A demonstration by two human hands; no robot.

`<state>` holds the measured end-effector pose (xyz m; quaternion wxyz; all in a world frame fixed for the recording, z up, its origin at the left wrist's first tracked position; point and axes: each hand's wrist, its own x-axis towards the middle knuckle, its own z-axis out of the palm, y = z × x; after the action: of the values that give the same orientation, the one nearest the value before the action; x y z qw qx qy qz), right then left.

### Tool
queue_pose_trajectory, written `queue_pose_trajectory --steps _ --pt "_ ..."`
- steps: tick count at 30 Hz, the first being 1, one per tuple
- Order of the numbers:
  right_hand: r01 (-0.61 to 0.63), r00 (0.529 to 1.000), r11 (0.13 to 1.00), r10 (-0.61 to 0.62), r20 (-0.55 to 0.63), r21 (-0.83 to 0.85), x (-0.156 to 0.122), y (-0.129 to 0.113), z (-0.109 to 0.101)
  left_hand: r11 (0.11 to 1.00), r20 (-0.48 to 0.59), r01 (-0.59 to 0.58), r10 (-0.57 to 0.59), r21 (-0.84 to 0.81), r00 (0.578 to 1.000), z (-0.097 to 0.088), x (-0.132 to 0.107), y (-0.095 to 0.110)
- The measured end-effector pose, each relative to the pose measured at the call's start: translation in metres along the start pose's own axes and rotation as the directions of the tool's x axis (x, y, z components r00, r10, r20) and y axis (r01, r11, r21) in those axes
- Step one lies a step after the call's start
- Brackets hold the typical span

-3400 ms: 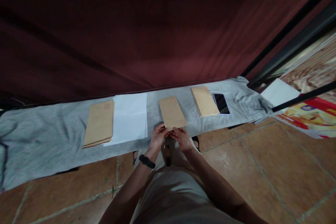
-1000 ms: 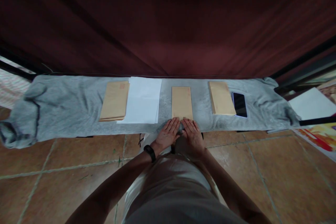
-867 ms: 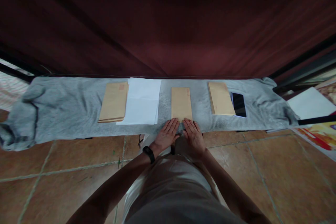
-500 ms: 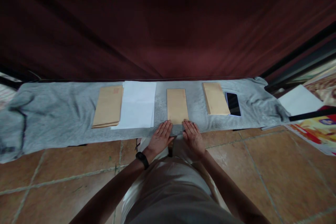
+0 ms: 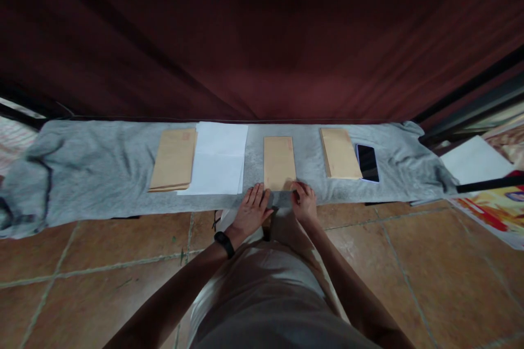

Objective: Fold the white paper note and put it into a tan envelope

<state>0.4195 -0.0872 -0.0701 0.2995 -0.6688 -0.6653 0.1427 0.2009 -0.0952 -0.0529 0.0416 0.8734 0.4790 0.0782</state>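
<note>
A brown envelope point(image 5: 279, 162) lies upright on the grey cloth in front of me, with faint red print at its upper right. My left hand point(image 5: 252, 210) rests flat, fingers stretched out, the fingertips at the envelope's lower left corner. At the lower right corner, my right hand point(image 5: 304, 202) has its fingers curled in and closed on the envelope's edge. To the left lie a stack of brown envelopes point(image 5: 173, 158) and, partly under it, white paper sheets point(image 5: 220, 159). Another stack of brown envelopes point(image 5: 340, 154) lies to the right.
A phone point(image 5: 368, 163) lies against the right stack. The grey cloth point(image 5: 102, 169) covers a long narrow surface, with a dark red curtain point(image 5: 254, 43) behind it. On the far right are a white sheet point(image 5: 477, 159) and a colourful printed package point(image 5: 497, 210). Tiled floor point(image 5: 135, 294) shows below.
My right hand has gone from lying flat with outstretched fingers to curled fingers at the envelope's lower right corner. My left hand stays flat. The view has shifted slightly.
</note>
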Motion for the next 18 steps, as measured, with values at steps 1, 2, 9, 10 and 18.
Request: queue_pose_trajectory --steps 1,2,9,10,18 --pt "-0.027 1.000 0.999 0.027 -0.006 0.042 0.005 0.000 0.001 1.000 0.000 0.000 0.000 0.001 1.000 0.000 0.001 0.001" --pt "-0.053 0.998 0.995 0.054 -0.012 0.087 0.009 -0.001 0.002 1.000 0.000 -0.001 0.001 0.003 1.000 0.000 0.001 0.001" --pt "-0.223 0.974 0.906 0.221 0.047 0.360 0.033 0.002 0.002 1.000 0.000 0.002 -0.002 0.020 1.000 0.004 0.002 0.002" --pt "-0.242 0.969 0.876 0.243 0.051 0.418 0.035 0.001 0.003 1.000 0.002 -0.001 0.001 0.024 1.000 0.005 0.002 0.002" --pt "-0.438 0.885 0.333 0.322 0.336 0.835 0.032 -0.010 0.005 0.996 0.025 -0.012 0.010 0.089 1.000 -0.001 0.002 0.004"
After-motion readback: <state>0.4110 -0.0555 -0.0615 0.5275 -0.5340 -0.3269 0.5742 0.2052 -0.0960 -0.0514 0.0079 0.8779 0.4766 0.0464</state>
